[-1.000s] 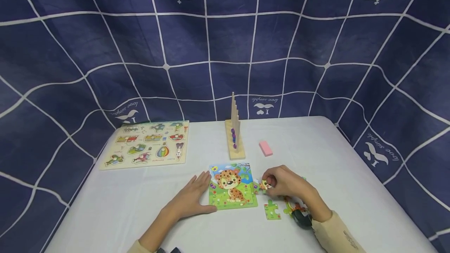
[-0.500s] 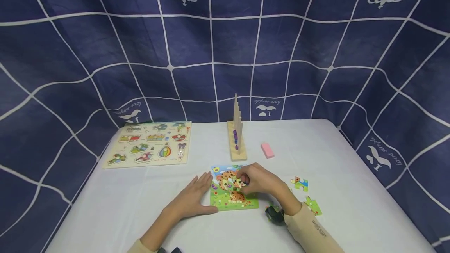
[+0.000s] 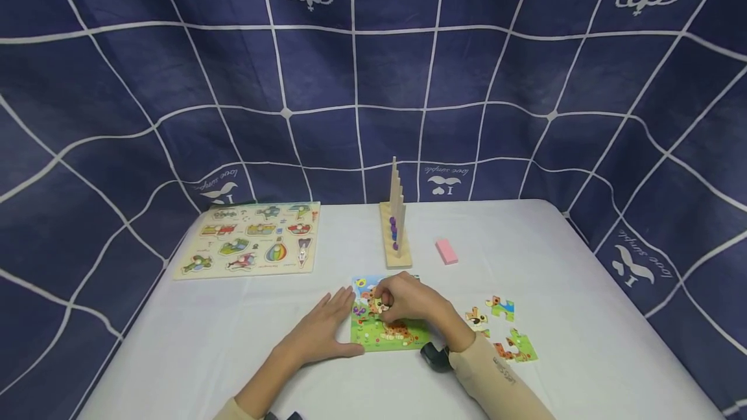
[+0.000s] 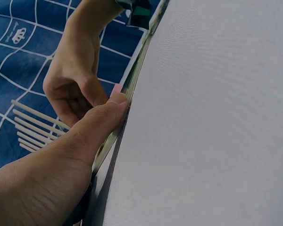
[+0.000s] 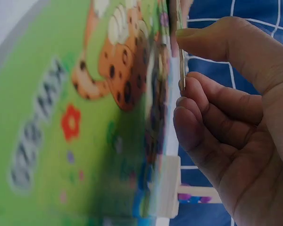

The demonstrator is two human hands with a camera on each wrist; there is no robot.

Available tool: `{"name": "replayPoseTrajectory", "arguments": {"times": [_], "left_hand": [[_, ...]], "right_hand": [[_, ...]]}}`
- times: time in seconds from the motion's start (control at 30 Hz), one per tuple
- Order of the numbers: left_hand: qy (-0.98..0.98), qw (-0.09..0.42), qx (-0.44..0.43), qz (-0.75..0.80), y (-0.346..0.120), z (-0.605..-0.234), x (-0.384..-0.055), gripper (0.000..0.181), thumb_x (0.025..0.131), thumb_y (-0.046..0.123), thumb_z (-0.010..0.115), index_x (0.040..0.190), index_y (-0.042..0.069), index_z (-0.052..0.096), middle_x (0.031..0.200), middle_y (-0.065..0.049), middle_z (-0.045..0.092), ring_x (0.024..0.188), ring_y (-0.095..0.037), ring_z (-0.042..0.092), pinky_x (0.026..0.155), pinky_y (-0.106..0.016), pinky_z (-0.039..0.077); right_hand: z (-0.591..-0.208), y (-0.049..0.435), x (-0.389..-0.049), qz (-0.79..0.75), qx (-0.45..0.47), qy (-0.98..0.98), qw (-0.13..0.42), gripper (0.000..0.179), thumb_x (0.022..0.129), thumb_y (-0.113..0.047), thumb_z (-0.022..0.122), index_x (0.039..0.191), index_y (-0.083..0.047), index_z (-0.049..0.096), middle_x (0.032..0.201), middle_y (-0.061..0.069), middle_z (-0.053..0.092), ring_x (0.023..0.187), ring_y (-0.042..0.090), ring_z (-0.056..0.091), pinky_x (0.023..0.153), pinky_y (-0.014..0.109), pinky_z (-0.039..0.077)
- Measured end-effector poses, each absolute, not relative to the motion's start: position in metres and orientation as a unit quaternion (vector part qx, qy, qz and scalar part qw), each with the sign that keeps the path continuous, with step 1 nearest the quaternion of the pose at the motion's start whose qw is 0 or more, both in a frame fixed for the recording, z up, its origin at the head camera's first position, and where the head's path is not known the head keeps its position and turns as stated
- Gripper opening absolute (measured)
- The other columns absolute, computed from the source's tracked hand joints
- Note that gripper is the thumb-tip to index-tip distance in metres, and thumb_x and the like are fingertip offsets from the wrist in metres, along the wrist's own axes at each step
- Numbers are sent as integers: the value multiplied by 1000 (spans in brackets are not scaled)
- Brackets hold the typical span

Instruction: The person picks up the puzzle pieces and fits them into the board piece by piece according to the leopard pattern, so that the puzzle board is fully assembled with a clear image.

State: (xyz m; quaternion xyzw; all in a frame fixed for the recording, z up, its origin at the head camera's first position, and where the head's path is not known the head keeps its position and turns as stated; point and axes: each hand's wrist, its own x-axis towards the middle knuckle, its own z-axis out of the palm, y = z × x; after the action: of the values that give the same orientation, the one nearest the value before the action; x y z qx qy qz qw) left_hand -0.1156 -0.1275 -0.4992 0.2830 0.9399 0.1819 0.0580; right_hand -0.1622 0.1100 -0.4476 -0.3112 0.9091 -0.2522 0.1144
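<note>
A puzzle board (image 3: 371,341) with a cartoon leopard on green grass lies flat on the white table. Over its upper middle my right hand (image 3: 417,300) pinches a jigsaw piece (image 3: 375,304) showing part of the leopard. From the right wrist, that thin piece (image 5: 181,66) appears edge-on between thumb and fingertips, standing off the board's printed face (image 5: 47,136). My left hand (image 3: 318,332) rests at the board's left side, fingers straight, thumb along the near edge. In the left wrist view its thumb (image 4: 101,120) lies at the board's edge. The right hand covers the board's upper right part.
Right of the board lie several loose jigsaw pieces (image 3: 522,346). Behind it stand a wooden peg stand (image 3: 398,259) with purple and blue beads and a pink block (image 3: 447,251). A vehicle peg puzzle (image 3: 245,242) lies back left; a blue checked curtain (image 3: 467,70) hangs behind.
The right hand has carried the jigsaw piece leftward from beside the board to over the leopard picture. The left hand has stayed at the board's left edge. The head view has shifted slightly.
</note>
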Motion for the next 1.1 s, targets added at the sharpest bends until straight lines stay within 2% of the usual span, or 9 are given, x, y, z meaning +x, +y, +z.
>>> {"name": "replayPoseTrajectory", "arguments": {"times": [0.27,0.47,0.77,1.1], "left_hand": [[940,56,284,180,-127,-499,-115,110,76,78,57,152,4,29,162,-11,24,150,-27,23,124,-47,20],[940,55,284,181,-127,-496,-113,110,76,78,57,152,4,29,162,-11,24,150,-26,24,124,-46,21],[939,57,285,183,-127,-496,-114,109,76,77,58,152,3,30,162,-12,24,150,-27,24,124,-47,21],[938,58,284,188,-127,-494,-114,108,77,75,60,152,3,29,162,-12,24,150,-27,24,124,-47,20]], "right_hand": [[-453,102,-165,-242,-308,911,130,25,70,-15,81,92,-11,71,69,-9,59,60,0,46,54,14,42],[-455,100,-166,-238,-309,912,127,30,70,-17,82,97,-8,72,71,-10,60,60,-1,49,55,14,45],[-454,98,-165,-231,-303,916,124,28,70,-17,83,95,-9,73,70,-10,60,61,-1,49,56,14,45],[-458,101,-168,-262,-284,912,136,30,72,-19,86,98,-9,74,73,-11,63,64,0,53,58,14,48]]}}
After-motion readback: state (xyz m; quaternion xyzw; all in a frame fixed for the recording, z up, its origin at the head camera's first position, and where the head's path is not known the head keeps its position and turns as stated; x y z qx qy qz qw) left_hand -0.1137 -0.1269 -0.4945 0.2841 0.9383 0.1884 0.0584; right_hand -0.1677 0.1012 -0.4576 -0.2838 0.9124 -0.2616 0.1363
